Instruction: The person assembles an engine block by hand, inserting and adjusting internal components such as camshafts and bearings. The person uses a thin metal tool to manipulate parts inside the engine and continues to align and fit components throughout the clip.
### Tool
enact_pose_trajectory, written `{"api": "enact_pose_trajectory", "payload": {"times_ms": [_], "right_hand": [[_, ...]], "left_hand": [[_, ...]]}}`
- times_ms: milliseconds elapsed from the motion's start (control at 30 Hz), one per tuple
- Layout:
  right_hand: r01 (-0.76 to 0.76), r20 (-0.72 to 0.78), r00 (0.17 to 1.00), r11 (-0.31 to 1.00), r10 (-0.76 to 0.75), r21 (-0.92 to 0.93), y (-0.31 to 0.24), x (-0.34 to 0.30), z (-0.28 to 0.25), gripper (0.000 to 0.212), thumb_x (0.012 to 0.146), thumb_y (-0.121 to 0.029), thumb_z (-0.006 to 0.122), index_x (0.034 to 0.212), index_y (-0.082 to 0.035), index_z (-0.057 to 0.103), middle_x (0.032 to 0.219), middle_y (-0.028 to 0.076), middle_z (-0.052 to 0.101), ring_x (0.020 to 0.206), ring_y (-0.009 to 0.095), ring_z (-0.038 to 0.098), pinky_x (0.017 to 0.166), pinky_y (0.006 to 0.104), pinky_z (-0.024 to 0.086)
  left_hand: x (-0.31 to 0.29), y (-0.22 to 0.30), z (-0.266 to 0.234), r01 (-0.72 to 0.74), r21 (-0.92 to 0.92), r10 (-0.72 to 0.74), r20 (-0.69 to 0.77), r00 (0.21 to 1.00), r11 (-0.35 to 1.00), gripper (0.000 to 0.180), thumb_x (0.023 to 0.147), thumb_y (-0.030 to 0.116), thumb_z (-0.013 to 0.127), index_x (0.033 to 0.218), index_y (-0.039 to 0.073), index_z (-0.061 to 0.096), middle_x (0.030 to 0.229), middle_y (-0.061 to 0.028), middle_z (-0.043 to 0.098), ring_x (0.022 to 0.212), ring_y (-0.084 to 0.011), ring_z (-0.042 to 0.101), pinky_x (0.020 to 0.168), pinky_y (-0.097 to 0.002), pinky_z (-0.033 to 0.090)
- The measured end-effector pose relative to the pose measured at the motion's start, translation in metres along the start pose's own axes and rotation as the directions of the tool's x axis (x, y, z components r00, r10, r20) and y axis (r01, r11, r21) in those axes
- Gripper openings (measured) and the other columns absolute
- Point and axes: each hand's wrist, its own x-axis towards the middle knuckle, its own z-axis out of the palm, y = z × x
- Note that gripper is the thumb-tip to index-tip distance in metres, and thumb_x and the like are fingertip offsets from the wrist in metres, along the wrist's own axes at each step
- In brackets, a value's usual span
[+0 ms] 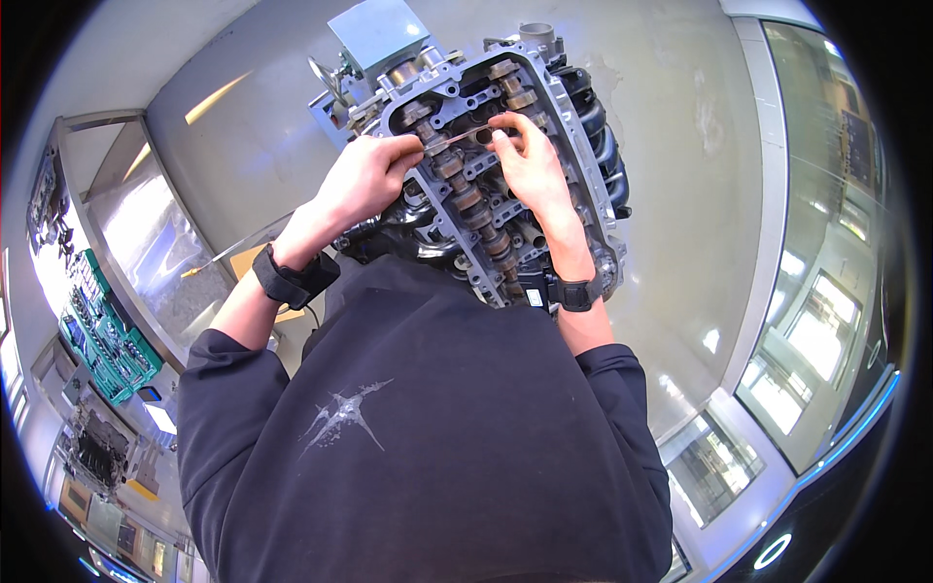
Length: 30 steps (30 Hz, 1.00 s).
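An engine [573, 185] with its top uncovered stands in front of me, showing two lobed camshafts inside the cylinder head. Over the left camshaft [471, 206], near the far end, a thin reddish strip [468, 135] is stretched between my hands. My left hand [367, 177] pinches its left end beside the head's left rim. Above the middle of the head, my right hand [533, 167] pinches the other end between thumb and forefinger. The strip's exact kind is too small to make out. Part of the right camshaft [513, 85] is hidden by my right hand.
A blue-grey box-shaped part [379, 34] rises at the engine's far left. Black curved pipes [598, 136] run along its right side. A green tool case [102, 330] with sockets lies at far left, near another engine part [97, 447]. Windowed grey partitions [821, 321] stand right.
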Motion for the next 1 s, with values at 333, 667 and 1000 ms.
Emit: {"api": "enact_pose_trajectory", "payload": {"times_ms": [333, 667, 1000], "right_hand": [[0.055, -0.091, 0.995, 0.998, -0.052, 0.031, 0.013, 0.007, 0.006, 0.031, 0.092, -0.018, 0.056, 0.118, -0.001, 0.059, 0.100, 0.015, 0.069, 0.082, 0.023, 0.067, 0.076, 0.0339, 0.051], [0.234, -0.195, 0.940, 0.946, -0.279, -0.224, 0.011, 0.011, 0.001, 0.031, 0.090, -0.019, 0.059, 0.115, 0.000, 0.061, 0.102, 0.016, 0.068, 0.087, 0.027, 0.065, 0.080, 0.0349, 0.050], [0.363, -0.428, 0.873, 0.897, -0.233, 0.252, 0.015, 0.011, 0.001, 0.023, 0.094, 0.001, 0.046, 0.112, 0.003, 0.059, 0.133, 0.014, 0.045, 0.111, 0.025, 0.059, 0.092, 0.0329, 0.048]], "left_hand": [[-0.002, -0.004, 0.004, 0.025, -0.044, -0.027, -0.040, 0.999, 0.999, 0.013, 0.089, 0.011, 0.058, 0.096, 0.001, 0.063, 0.080, -0.0217, 0.064, 0.076, -0.0395, 0.062, 0.067, -0.0404, 0.049], [-0.004, 0.007, 0.001, 0.052, -0.073, -0.056, -0.049, 0.997, 0.996, 0.016, 0.090, 0.010, 0.057, 0.100, -0.001, 0.062, 0.084, -0.0215, 0.065, 0.075, -0.0366, 0.063, 0.071, -0.0368, 0.049], [-0.001, 0.003, 0.009, -0.007, -0.071, 0.001, -0.092, 0.996, 0.997, 0.014, 0.089, 0.012, 0.058, 0.097, 0.002, 0.063, 0.081, -0.0214, 0.064, 0.076, -0.0388, 0.063, 0.068, -0.0399, 0.049]]}}
